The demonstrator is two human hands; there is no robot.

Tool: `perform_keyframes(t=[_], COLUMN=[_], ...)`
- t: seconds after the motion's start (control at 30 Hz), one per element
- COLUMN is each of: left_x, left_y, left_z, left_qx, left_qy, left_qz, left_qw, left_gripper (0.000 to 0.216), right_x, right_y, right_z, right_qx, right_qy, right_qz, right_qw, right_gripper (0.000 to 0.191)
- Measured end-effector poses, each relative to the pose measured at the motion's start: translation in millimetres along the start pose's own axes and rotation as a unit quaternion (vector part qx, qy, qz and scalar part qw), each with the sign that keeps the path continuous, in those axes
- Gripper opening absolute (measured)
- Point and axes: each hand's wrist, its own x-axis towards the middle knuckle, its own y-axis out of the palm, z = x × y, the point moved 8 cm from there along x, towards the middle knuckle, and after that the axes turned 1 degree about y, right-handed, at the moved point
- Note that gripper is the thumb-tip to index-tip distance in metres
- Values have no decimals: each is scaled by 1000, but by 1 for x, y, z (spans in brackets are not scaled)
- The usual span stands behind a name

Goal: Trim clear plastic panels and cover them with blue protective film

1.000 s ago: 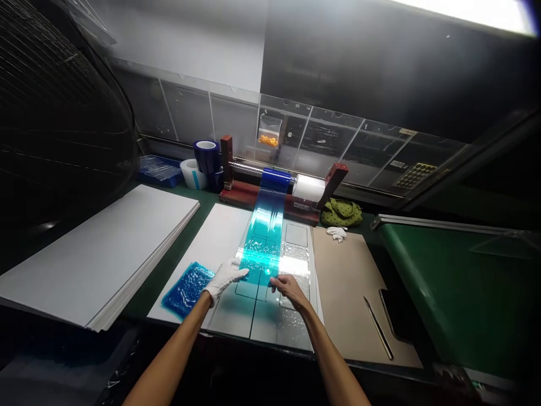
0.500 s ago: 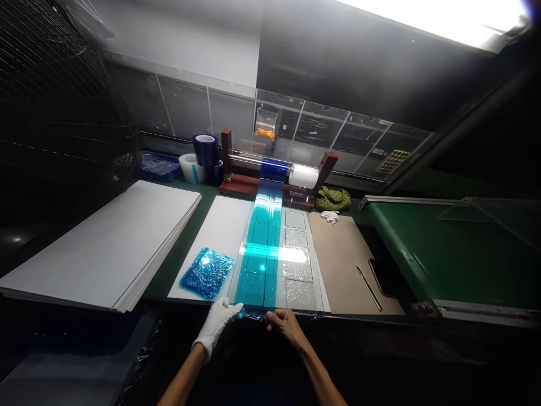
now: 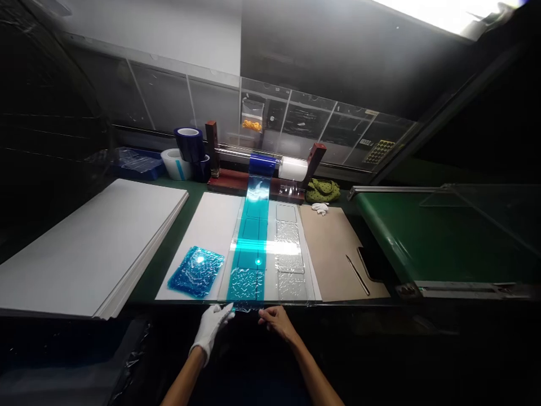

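A strip of blue protective film [image 3: 253,225] runs from a roll down over a clear sheet with dark outlined panels. Its near end hangs at the bench's front edge. My left hand [image 3: 212,326], in a white glove, is closed on the left corner of this end. My right hand [image 3: 276,321], bare, pinches the film's right corner. Just beyond my hands, a rippled square shows in the film. Left of the strip, a stack of wrinkled blue film pieces [image 3: 196,272] lies on white paper. Right of it are rippled clear panels [image 3: 290,239].
The blue film roll [image 3: 262,164] and a white roll [image 3: 293,168] sit on a wooden stand [image 3: 232,181]. Far left lies a stack of white sheets [image 3: 97,242]. Brown card [image 3: 325,254], a pen [image 3: 357,274], a phone [image 3: 370,264] and a green conveyor belt [image 3: 431,237] are on the right.
Ripples now show in a square near the film's near end, which looked smooth before. Both hands stay at the film's end. The whole view has shifted, so things appear further left.
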Motion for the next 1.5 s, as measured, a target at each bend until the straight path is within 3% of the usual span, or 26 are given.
perform_keyframes(t=[0.07, 0.13, 0.27, 0.33, 0.4, 0.47, 0.53, 0.6, 0.67, 0.7, 0.83, 0.9, 1.03, 1.2, 1.37, 1.5], left_x=[-11, -19, -17, -13, -10, -9, -9, -10, -8, -8, -1, 7, 17, 21, 20, 19], left_y=[-4, -9, -11, 4, 27, 53, 79, 101, 118, 127, 168, 181, 193, 193, 193, 192], left_z=[2, 7, 14, 15, 8, -6, -24, -42, -59, -68, -82, -74, -60, -51, -49, -50], left_qx=[2, 14, 140, 162, 192, 232, 275, 327, 408, 467, 679, 717, 746, 762, 761, 751], left_qy=[-23, -47, -51, -47, -30, 2, 36, 68, 112, 149, 283, 295, 298, 300, 306, 313], left_qz=[23, 49, 28, 30, 32, 43, 63, 74, 55, 34, -26, -23, -20, -33, -43, -53], left_qw=[999, 998, 988, 985, 980, 972, 959, 940, 904, 871, 677, 631, 595, 573, 570, 578], left_gripper=[48, 52, 44, 45, 48, 51, 51, 47, 39, 35, 42, 52, 65, 66, 64, 67], right_x=[-11, -20, -30, -31, -27, -19, -11, -2, 6, 10, 23, 28, 41, 58, 64, 58], right_y=[-21, -64, -205, -278, -333, -368, -383, -382, -367, -353, -278, -237, -173, -136, -124, -141], right_z=[-2, -3, -5, -7, -9, -11, -13, -12, -7, -2, 30, 53, 85, 102, 104, 95], right_qx=[-20, -49, -140, -194, -242, -282, -316, -345, -368, -378, -405, -439, -530, -558, -573, -578], right_qy=[4, 13, 67, 109, 145, 166, 169, 151, 111, 82, -50, -118, -200, -231, -232, -209], right_qz=[-19, -68, -253, -345, -400, -422, -419, -398, -359, -334, -228, -180, -85, -20, 3, -2], right_qw=[1000, 996, 955, 912, 872, 845, 834, 837, 850, 860, 884, 872, 820, 797, 786, 789], right_gripper=[49, 40, 30, 29, 29, 27, 23, 24, 26, 27, 25, 26, 34, 32, 33, 33])
